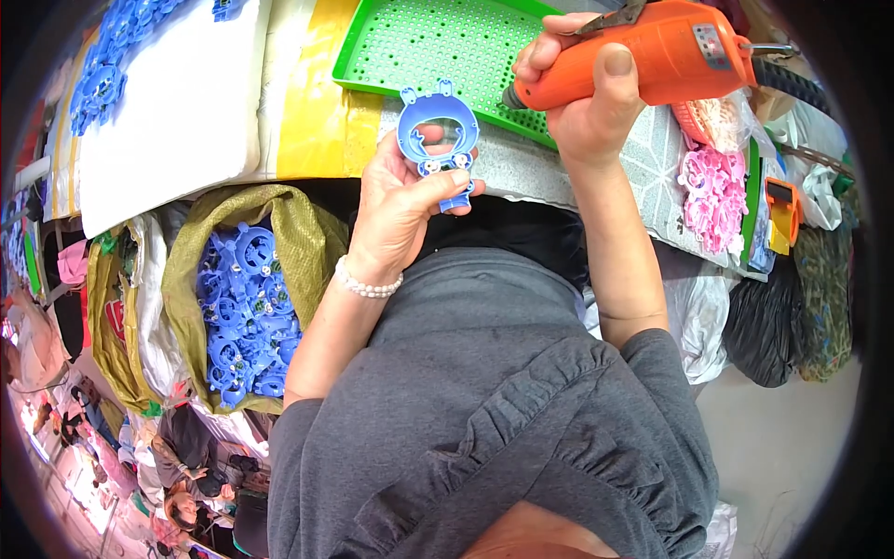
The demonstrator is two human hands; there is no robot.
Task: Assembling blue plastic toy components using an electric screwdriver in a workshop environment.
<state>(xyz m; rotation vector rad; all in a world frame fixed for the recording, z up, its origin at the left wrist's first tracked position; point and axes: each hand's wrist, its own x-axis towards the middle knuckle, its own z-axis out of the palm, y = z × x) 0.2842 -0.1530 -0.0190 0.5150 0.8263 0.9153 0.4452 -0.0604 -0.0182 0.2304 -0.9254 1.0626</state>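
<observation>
Held up over the table's front edge is a blue plastic housing (411, 136) with a round opening and two small ears on top. My left hand (396, 191) grips it by its lower part, the thumb pressed across the front near small metal or white fittings. An orange electric screwdriver (643, 58) with a black cord lies in my right hand (596, 102), fingers wrapped round its body. Its dark tip points left toward the housing and is apart from it. Behind both hands lies a green perforated tray (438, 42).
A woven sack (317, 224) full of blue housings (247, 307) stands at the left below the table. More blue parts (101, 88) lie on a white board (177, 112). Pink plastic parts (715, 191) sit at the right beside a black bag (765, 321). Another person (182, 447) is at lower left.
</observation>
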